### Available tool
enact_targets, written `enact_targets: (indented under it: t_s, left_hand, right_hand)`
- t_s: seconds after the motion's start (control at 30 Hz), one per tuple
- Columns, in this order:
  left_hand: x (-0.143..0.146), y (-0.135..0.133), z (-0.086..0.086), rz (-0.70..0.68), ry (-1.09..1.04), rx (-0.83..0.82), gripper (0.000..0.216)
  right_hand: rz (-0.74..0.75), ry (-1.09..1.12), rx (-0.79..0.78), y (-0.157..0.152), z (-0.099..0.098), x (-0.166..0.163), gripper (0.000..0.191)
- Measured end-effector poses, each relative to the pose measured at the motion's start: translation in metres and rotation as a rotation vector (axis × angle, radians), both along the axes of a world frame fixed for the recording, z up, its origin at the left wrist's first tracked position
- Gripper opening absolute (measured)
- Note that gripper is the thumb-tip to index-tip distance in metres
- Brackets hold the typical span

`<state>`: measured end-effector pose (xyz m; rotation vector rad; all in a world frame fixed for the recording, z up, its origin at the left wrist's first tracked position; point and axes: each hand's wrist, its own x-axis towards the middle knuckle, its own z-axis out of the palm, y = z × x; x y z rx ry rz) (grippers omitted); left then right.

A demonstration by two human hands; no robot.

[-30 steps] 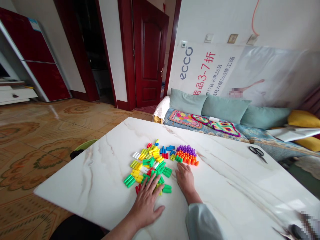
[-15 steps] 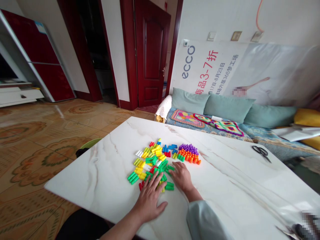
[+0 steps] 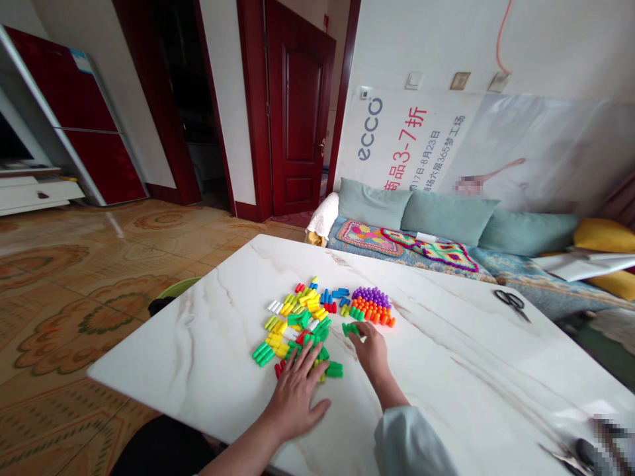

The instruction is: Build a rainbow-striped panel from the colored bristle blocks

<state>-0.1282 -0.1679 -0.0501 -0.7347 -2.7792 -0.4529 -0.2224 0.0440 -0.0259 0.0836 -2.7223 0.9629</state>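
Observation:
My left hand (image 3: pixel 297 390) lies flat on the table, fingers stretched over the near edge of a mixed pile of small plastic cylinders (image 3: pixel 299 318) in yellow, green, white and red. With closed fingers, my right hand (image 3: pixel 372 349) grips a few green cylinders (image 3: pixel 350 328) to the right of that pile. Just beyond them is a short row of green cylinders (image 3: pixel 356 314). It borders tight rows of orange cylinders (image 3: pixel 370 308), with purple cylinders (image 3: pixel 371 295) behind. Blue cylinders (image 3: pixel 340 292) lie left of the purple ones. My right fingertips are partly hidden.
The white marble-patterned table (image 3: pixel 198 317) carries black scissors (image 3: pixel 512 303) at its far right and a dark-handled tool (image 3: pixel 585 453) at the near right corner. A sofa (image 3: pixel 476 258) with cushions stands behind it. A green bin (image 3: pixel 179 287) is beside the left edge.
My right hand has moved a little to the right, drawing a few green cylinders away from the pile between its fingers. My left hand has stayed in place.

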Motion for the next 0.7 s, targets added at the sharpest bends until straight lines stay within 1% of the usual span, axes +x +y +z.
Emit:
enact_targets:
  t_s: [0.03,0.07,0.1,0.13,0.17,0.23,0.3,0.4,0.47,0.53,0.6,0.67,0.7]
  left_hand:
    - [0.000,0.000,0.000,0.001,0.010,0.000,0.067]
    - [0.001,0.000,-0.001,0.001,0.018,0.000,0.068]
    - [0.001,0.000,-0.002,0.003,0.027,0.000,0.068]
    - [0.001,0.000,-0.002,0.004,0.035,0.001,0.068]
    - [0.000,0.000,-0.003,0.004,0.042,0.001,0.067]
    - [0.000,0.000,-0.004,0.004,0.054,0.003,0.067]
    - [0.000,0.000,-0.004,0.007,0.056,0.002,0.065]
    - [0.000,-0.001,-0.004,0.010,0.047,-0.006,0.065]
    - [0.000,-0.001,-0.003,0.007,0.046,-0.012,0.066]
    - [0.000,0.000,-0.003,0.006,0.051,-0.016,0.065]
    - [0.000,0.000,-0.002,0.007,0.055,-0.019,0.065]
    - [0.000,0.000,-0.002,0.010,0.057,-0.020,0.065]
    - [0.000,0.000,-0.002,0.009,0.055,-0.022,0.066]
  right_hand:
    - [-0.061,0.051,-0.119,0.009,-0.006,0.000,0.026]
    - [-0.116,0.085,-0.200,0.017,-0.013,-0.001,0.030]
    - [-0.164,0.107,-0.248,0.024,-0.019,-0.002,0.034]
    - [-0.200,0.119,-0.262,0.031,-0.025,-0.003,0.036]
    - [-0.219,0.123,-0.247,0.036,-0.030,-0.004,0.037]
    - [-0.231,0.124,-0.169,0.041,-0.039,-0.006,0.036]
    - [-0.233,0.172,-0.093,0.043,-0.044,-0.006,0.034]
    - [-0.283,0.305,-0.059,0.042,-0.047,-0.003,0.034]
    - [-0.300,0.333,-0.033,0.040,-0.045,0.002,0.030]
    - [-0.228,0.296,0.044,0.038,-0.041,0.008,0.033]
    - [-0.088,0.258,0.133,0.035,-0.036,0.011,0.035]
    - [0.017,0.247,0.182,0.032,-0.034,0.012,0.031]
    - [0.044,0.246,0.193,0.031,-0.033,0.012,0.028]
